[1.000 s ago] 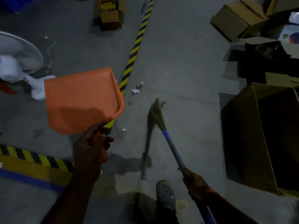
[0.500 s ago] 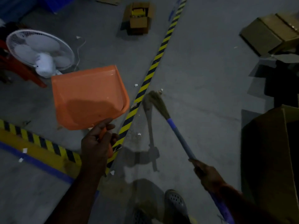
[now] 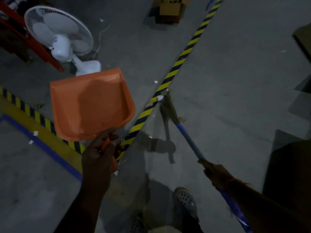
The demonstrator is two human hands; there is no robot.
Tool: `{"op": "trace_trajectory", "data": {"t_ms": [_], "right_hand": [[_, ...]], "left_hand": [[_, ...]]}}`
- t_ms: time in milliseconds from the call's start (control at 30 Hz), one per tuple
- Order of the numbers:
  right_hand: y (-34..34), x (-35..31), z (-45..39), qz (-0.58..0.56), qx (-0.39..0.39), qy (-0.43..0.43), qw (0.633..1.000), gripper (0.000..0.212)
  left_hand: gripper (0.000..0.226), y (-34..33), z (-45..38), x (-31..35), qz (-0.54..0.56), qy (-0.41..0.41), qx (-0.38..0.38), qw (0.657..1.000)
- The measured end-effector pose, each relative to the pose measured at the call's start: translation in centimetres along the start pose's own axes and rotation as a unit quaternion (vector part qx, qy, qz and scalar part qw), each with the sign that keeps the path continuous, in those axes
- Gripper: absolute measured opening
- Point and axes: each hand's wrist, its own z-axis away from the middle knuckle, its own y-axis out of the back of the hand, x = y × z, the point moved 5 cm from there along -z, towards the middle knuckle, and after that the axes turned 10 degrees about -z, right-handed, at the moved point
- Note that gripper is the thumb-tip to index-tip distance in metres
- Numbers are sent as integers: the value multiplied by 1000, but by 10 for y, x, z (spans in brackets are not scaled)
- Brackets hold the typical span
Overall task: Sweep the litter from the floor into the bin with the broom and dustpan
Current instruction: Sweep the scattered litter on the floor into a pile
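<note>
The broom head has slid over since half a second ago: the straw-coloured bristles of the blue-handled broom now touch the right edge of the yellow-and-black striped floor tape, where before they sat a little clear of it. A crumpled white paper scrap and a brownish bit of litter lie on that tape right against the bristles. The view has swung too, so the white pedestal fan now sits further from the tape's left side and more of its base shows.

The left hand is wrapped round the short handle of the flat orange plastic dustpan, grip curled tight, and the pan is up off the floor, just left of the tape. The right hand grips the blue shaft well right of the tape, fingers folded round it.

More white flecks: one just left of the tape above the bristles, one just right of it lower down, two far left of it.

Hard to read: the dim light blurs the bristles into their shadow. The small brown cardboard box, left of the tape at the top, is cut by the frame edge. A grey perforated clog shows below the tape's near end. The dark shape far right of the tape I cannot identify.
</note>
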Motion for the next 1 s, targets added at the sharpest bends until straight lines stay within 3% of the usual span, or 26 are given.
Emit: {"op": "trace_trajectory", "data": {"t_ms": [200, 367, 600, 800, 1000], "right_hand": [[-88, -21, 14, 125, -151, 100, 975, 47], [-131, -31, 35, 97, -202, 110, 968, 44], [-105, -9, 61, 92, -127, 132, 979, 55], [-66, 24, 100, 14, 3, 49, 999, 41], [-79, 67, 141, -116, 126, -31, 985, 39]], "left_hand": [[37, 24, 7, 7, 40, 14, 41, 998], [36, 52, 24, 11, 36, -3, 47, 998], [36, 79, 37, 5, 51, 10, 67, 996], [35, 97, 47, -7, 33, -1, 42, 999], [38, 111, 55, -17, 13, -29, -9, 999]]}}
